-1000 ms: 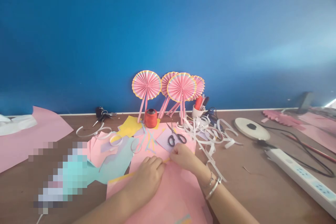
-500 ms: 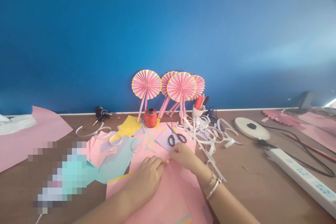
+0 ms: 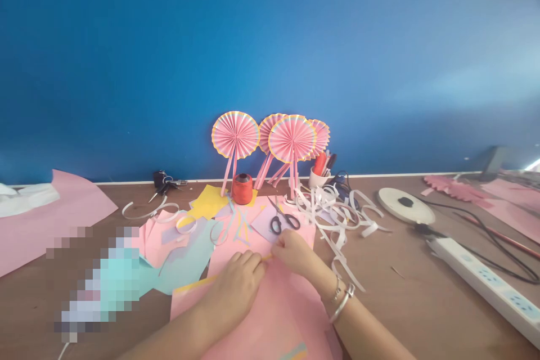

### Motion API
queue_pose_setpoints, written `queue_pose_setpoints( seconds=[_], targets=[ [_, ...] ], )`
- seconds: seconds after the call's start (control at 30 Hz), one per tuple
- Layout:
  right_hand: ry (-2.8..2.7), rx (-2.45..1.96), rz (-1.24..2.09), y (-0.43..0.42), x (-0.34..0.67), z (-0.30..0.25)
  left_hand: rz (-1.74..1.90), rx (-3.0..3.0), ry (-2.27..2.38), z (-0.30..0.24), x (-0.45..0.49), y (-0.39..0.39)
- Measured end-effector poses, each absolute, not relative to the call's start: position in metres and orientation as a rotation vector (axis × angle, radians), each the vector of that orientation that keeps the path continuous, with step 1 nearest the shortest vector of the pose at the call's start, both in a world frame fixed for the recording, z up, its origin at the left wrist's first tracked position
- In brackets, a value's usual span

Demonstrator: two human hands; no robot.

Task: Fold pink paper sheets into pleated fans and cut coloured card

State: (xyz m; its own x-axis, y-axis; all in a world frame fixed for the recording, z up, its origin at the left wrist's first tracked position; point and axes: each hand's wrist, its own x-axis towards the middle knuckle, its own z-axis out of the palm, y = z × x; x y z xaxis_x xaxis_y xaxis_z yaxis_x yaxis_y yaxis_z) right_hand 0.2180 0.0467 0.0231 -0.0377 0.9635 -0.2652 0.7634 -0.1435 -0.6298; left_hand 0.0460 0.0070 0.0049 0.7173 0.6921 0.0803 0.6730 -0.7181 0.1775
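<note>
Left hand [image 3: 234, 287]: fingers [image 3: 248, 261] pressed together, curled down on a yellow paper strip [image 3: 194, 285] lying along the top edge of a pink paper sheet [image 3: 270, 315]. Right hand [image 3: 295, 253]: fingers bunched, pinching the strip's far end just beside the left hand; two metal bangles [image 3: 341, 305] on the wrist. Sheet lies on a brown tabletop [image 3: 379, 275]. Nearby: black-handled scissors [image 3: 285, 224] on a lilac paper piece [image 3: 265, 222], curled white paper offcuts [image 3: 333, 208], a red thread spool [image 3: 242, 189], pink paper fans [image 3: 235, 135] against a blue wall [image 3: 270, 39]
</note>
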Motion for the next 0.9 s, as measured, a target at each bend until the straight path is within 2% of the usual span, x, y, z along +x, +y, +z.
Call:
queue_pose_setpoints(
  seconds=[0.9],
  targets=[
    [-1.878,-2.007,0.811,0.0466,0.2156,0.0180,0.150,2.894,1.162,0.0044,0.0512,0.0057]
  ],
)
